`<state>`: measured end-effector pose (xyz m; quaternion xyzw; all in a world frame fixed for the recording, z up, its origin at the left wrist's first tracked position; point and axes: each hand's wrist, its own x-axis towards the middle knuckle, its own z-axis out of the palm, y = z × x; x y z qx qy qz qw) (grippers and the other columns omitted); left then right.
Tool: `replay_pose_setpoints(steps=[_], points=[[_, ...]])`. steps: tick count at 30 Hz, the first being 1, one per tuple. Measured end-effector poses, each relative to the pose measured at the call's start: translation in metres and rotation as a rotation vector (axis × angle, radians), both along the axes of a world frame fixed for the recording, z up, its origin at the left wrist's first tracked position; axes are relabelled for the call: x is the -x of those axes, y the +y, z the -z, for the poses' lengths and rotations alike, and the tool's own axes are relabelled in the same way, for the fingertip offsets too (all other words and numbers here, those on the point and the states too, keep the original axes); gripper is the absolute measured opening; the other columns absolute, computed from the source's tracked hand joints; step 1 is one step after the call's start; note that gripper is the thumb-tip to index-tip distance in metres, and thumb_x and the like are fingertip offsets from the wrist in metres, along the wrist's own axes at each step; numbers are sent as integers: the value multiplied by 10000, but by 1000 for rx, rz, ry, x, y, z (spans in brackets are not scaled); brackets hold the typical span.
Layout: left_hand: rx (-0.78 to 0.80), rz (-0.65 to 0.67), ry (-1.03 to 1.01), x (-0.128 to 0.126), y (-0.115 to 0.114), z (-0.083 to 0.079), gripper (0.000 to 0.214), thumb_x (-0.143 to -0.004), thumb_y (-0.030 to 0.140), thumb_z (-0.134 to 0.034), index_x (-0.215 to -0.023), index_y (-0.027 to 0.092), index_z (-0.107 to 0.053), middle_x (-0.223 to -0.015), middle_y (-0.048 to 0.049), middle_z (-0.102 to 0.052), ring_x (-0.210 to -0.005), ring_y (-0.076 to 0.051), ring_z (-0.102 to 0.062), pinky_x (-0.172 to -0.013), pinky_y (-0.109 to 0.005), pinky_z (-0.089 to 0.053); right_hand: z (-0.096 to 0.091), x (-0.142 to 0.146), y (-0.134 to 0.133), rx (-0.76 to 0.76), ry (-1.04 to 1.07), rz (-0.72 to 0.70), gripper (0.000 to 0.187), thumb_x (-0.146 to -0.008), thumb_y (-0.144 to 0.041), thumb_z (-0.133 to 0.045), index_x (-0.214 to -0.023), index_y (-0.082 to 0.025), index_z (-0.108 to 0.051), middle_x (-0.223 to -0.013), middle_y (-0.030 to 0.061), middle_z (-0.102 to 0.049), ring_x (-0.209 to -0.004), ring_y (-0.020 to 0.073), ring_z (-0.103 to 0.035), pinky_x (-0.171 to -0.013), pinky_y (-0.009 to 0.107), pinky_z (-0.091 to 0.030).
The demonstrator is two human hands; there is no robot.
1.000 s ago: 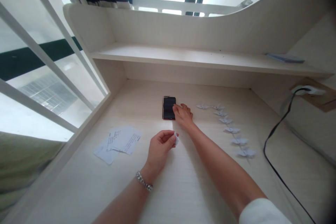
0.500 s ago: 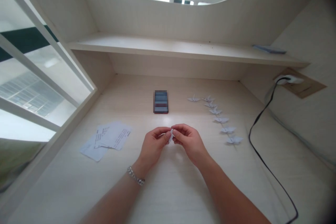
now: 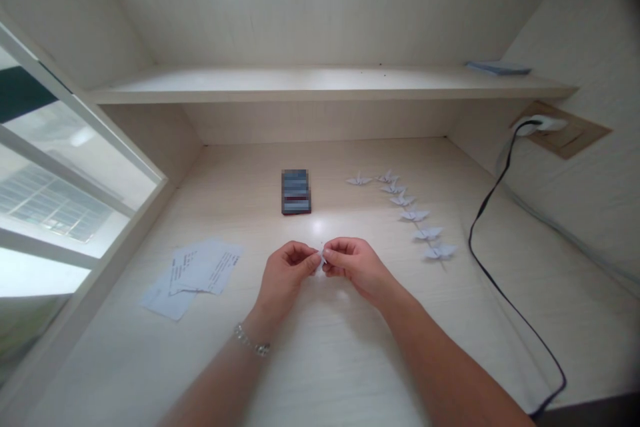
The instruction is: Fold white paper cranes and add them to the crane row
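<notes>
Between my fingertips is a small piece of folded white paper (image 3: 321,257), mostly covered by the fingers. My left hand (image 3: 290,270) pinches it from the left, thumb against forefinger; a silver chain bracelet (image 3: 251,340) circles that wrist. From the other side my right hand (image 3: 355,265) pinches the same paper, its fingers curled. Off to the right on the desk, several white paper cranes (image 3: 415,215) lie in a curved row. Some sheets of white paper (image 3: 200,270) with printed lines overlap one another at the left.
A phone (image 3: 296,192) with a blurred screen lies beyond my hands. From a wall socket (image 3: 565,130) a black cable (image 3: 493,290) runs down along the right side. Above the desk (image 3: 320,360) spans a shelf (image 3: 320,80) with a flat bluish item (image 3: 498,68) on it. White bars (image 3: 65,157) stand at the left.
The view has turned slightly, shifting the scene a little. My hands stay together on the paper, their fingers slightly rearranged, and less of the paper shows now.
</notes>
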<state>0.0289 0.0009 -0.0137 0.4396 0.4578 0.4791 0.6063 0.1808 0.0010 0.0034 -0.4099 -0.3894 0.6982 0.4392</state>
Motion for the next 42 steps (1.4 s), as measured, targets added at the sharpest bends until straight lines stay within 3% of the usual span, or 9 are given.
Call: replay_pose_setpoints(steps=[5, 11, 17, 27, 31, 36, 42], points=[[-29, 5, 138, 2, 1, -1, 165, -655, 301, -698, -719, 157, -649, -678, -26, -643, -611, -124, -550, -571, -230, -425, 2, 0, 0, 4, 32, -6, 202, -672, -326, -686, -702, -137, -620, -639, 8, -581, -581, 101, -531, -597, 250, -449], [-92, -19, 291, 5, 2, -8, 182, -675, 341, -676, -687, 162, -644, -631, -14, -632, -550, -122, -539, -525, -227, -412, 10, 10, 1, -95, -113, 101, 213, -706, -368, -642, -726, -162, -591, -631, -8, -563, -577, 109, -533, -593, 258, -463], [-69, 38, 239, 2, 0, -9, 199, -701, 340, -656, -730, 143, -637, -681, -34, -643, -620, -144, -593, -596, -245, -465, 15, 11, -1, -289, -348, 145, 165, -787, -321, -548, -770, -163, -589, -678, 12, -587, -648, 136, -553, -608, 258, -449], [50, 59, -85, -3, -2, -6, 179, -768, 307, -591, -764, 129, -599, -753, -31, -604, -720, -134, -574, -661, -282, -521, 15, 9, -2, -315, -390, 141, 157, -815, -301, -504, -790, -165, -576, -715, 15, -580, -668, 139, -542, -587, 248, -431], [8, 4, 30, -2, -1, -5, 177, -752, 304, -607, -779, 132, -572, -731, -20, -595, -699, -133, -578, -641, -293, -539, 11, 10, -4, -354, -465, 151, 143, -829, -288, -488, -809, -172, -569, -741, 15, -586, -682, 137, -548, -606, 248, -436], [-89, -24, 196, 0, -3, -8, 253, -742, 276, -618, -960, 163, -556, -687, 10, -603, -626, -123, -596, -606, -270, -536, 8, 13, -7, -474, -623, 179, 132, -841, -255, -468, -809, -181, -572, -782, 20, -594, -704, 139, -548, -615, 248, -424], [-145, -104, 331, 0, -5, -12, 225, -744, 297, -613, -913, 148, -623, -690, -23, -662, -622, -138, -636, -588, -242, -528, 12, 19, -8, -493, -636, 305, 96, -848, -233, -458, -826, -179, -534, -743, 11, -582, -653, 129, -545, -608, 246, -435]])
